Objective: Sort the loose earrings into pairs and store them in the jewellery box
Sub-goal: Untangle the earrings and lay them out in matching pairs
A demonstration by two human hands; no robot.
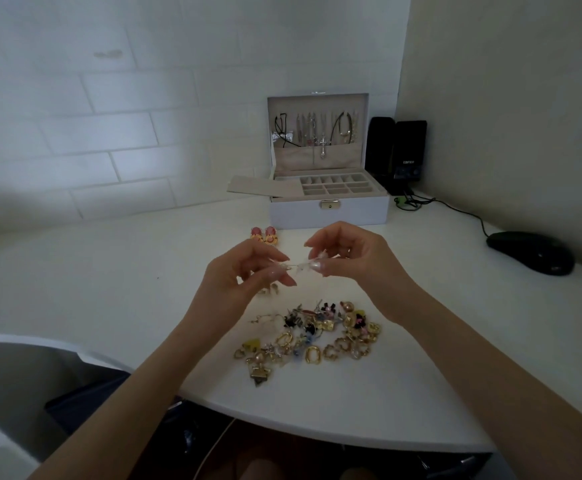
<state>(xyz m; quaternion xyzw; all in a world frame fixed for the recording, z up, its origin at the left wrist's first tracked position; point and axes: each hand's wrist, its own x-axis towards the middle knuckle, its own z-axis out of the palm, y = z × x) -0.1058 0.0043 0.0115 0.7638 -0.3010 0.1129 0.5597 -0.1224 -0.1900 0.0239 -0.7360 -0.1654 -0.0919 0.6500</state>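
Note:
A heap of loose earrings [317, 336], mostly gold with some black, pink and blue ones, lies on the white desk in front of me. Above it my left hand [248, 271] and my right hand [348, 252] are raised, fingertips meeting on a small pale, clear earring [300, 266] held between them. A pink and gold pair [264, 235] lies apart, close to the box. The white jewellery box [329, 209] stands open at the back, its beige compartments empty and necklaces hanging in its lid. A small gold earring [270, 289] shows under my left hand.
A beige tray insert [262, 186] leans off the box's left side. Two black speakers [398, 152] stand right of the box, with a cable running to a black mouse [530, 251]. The desk's curved front edge [317, 433] is near my body. A white brick wall is behind.

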